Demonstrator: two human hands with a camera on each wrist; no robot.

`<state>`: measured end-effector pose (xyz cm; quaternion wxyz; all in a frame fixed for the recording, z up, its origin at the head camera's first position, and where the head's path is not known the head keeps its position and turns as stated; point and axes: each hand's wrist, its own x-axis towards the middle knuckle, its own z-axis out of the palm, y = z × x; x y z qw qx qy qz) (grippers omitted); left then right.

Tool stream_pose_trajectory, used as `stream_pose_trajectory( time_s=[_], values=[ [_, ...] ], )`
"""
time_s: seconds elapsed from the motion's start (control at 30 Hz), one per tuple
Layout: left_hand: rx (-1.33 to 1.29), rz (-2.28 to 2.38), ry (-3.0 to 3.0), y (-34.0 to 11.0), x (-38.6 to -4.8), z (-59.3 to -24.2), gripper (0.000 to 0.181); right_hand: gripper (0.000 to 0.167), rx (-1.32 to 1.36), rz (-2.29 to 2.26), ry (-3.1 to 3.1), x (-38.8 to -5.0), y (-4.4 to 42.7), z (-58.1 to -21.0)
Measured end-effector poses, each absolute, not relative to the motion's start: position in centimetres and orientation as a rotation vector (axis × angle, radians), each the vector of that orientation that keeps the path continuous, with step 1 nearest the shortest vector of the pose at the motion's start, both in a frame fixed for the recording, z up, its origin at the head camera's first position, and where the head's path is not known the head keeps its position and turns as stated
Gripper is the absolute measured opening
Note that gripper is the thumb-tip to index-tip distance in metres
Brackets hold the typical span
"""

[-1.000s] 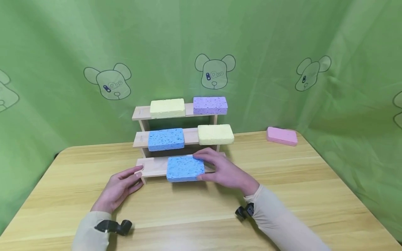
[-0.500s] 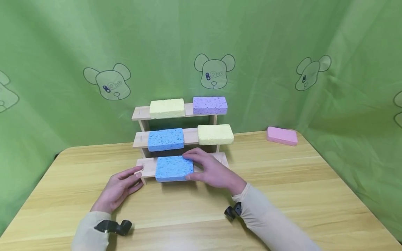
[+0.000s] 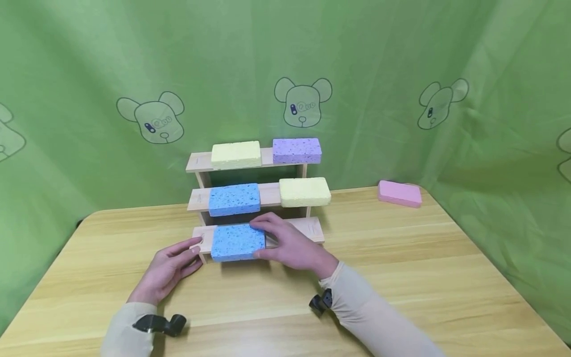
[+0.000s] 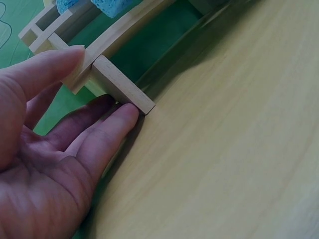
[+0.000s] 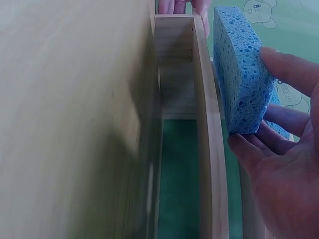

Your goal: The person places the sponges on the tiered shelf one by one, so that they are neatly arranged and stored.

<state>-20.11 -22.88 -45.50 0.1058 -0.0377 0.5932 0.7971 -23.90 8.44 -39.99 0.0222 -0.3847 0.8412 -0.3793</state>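
A blue sponge (image 3: 238, 243) is above the lowest step of a three-tier wooden rack (image 3: 308, 229), toward its left part, jutting past the front edge. My right hand (image 3: 290, 244) pinches its right end, thumb in front and fingers behind. In the right wrist view, a narrow gap shows between the sponge (image 5: 240, 69) and the board (image 5: 207, 124). At the left end of that step, my left hand (image 3: 171, 265) holds the rack. The left wrist view has its thumb (image 4: 57, 67) against the board's end and fingertips (image 4: 128, 113) against the leg (image 4: 122, 84).
On the middle step lie another blue sponge (image 3: 234, 199) and a yellow sponge (image 3: 305, 191). The top step bears a yellow sponge (image 3: 236, 154) and a purple sponge (image 3: 296, 150). A pink sponge (image 3: 399, 193) lies at the back right of the table (image 3: 379, 277), before a green curtain (image 3: 366, 74).
My right hand has moved the blue sponge leftward along the lowest step, from right of its middle to near its left end. The left hand has stayed at the rack's left end.
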Motion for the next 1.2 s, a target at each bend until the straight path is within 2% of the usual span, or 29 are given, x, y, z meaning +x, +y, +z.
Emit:
stream_pose_trajectory(
  time_s=[0.83,1.2],
  values=[
    [-0.110,2.350,1.739,-22.9,-20.2,-45.6,0.028,0.069,-1.175,-1.048,2.654,-24.2,7.3,-40.4],
    [-0.120,2.343,1.749,-22.9,-20.2,-45.5,0.025,0.077,-1.142,-1.046,2.688,-23.6,8.5,-40.1]
  ],
)
